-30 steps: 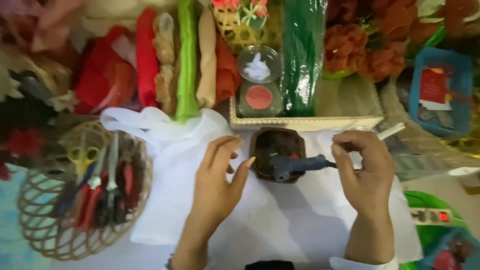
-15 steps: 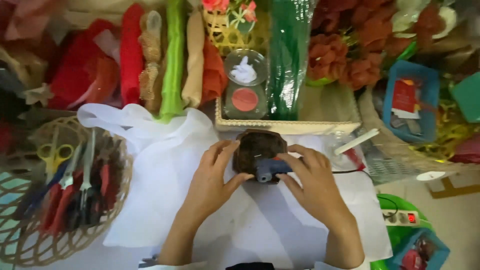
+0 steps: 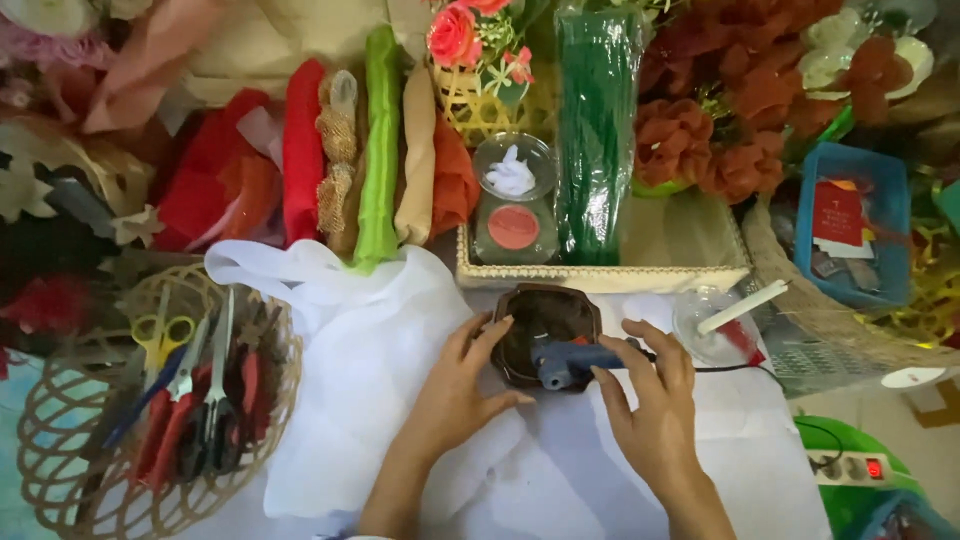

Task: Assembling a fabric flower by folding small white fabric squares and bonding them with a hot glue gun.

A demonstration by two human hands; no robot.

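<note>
On the white cloth in front of me sits a dark brown dish, just below the woven tray. My left hand is spread fairly wide, its fingertips resting against the dish's left rim. My right hand is loosely curled, fingers touching the blue glue gun that lies across the dish's lower right edge; I cannot tell whether I actually grip it. A basket of scissors stands well to my left.
</note>
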